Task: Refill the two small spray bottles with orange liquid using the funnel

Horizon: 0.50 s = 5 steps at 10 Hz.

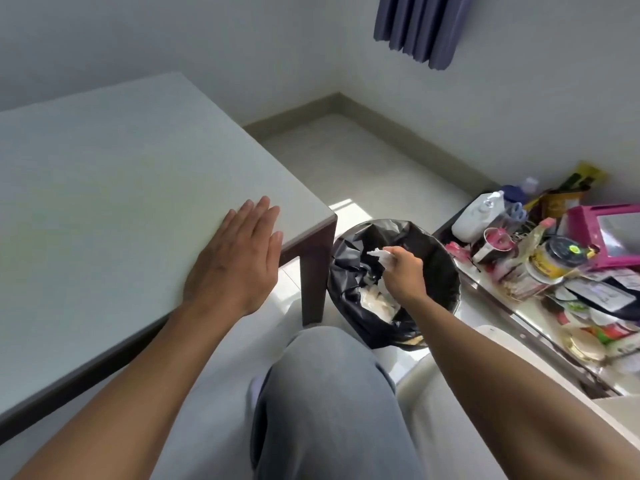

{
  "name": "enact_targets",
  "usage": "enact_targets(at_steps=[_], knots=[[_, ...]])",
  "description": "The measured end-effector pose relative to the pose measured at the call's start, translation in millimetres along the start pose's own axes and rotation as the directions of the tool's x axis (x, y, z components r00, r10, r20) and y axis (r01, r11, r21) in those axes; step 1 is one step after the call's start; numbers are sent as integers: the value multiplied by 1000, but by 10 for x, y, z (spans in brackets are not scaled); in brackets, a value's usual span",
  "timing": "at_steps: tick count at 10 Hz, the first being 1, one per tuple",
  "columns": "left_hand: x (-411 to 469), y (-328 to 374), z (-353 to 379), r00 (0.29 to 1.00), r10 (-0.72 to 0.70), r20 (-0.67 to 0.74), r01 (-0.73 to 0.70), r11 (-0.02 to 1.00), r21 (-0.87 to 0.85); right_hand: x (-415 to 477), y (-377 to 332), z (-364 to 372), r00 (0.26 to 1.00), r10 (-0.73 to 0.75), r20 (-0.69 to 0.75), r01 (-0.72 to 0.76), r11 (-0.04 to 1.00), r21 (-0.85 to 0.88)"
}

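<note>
At centre frame, right hand (403, 273) pinches a crumpled tissue (380, 255) over the black-lined bin (440, 251). Left hand (239, 261) lies flat on the table (104, 188), fingers straight and together.

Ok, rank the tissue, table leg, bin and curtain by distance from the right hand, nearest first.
1. Tissue, pinched in the right hand.
2. Bin, directly below it.
3. Table leg, to its left.
4. Curtain, high on the far wall.

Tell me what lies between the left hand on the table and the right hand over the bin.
Head view: between left hand and right hand come the table's corner, its dark leg and the bin's near rim.
</note>
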<state>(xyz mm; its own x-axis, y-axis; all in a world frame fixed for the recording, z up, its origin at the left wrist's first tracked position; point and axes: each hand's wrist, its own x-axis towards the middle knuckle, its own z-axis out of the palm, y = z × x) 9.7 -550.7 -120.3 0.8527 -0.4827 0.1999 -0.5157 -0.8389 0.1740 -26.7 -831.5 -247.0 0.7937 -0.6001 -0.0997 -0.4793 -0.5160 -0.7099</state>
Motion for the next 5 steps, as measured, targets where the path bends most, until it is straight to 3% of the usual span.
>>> enact_targets(at_steps=[1,2,3,5], knots=[[1,-1,21,1000,2,-12,-2,1000,18,55,175,205,990,125,59,-121,991,-58],[8,18,29,1000,5,-4,-5,999,33,137,276,423,918,276,284,-219,951,-217],[17,20,25,1000,0,5,0,999,37,163,249,463,869,319,378,-219,934,-283],[9,6,11,1000,-2,-7,2,1000,-11,-8,119,265,949,180,259,-156,981,-111]])
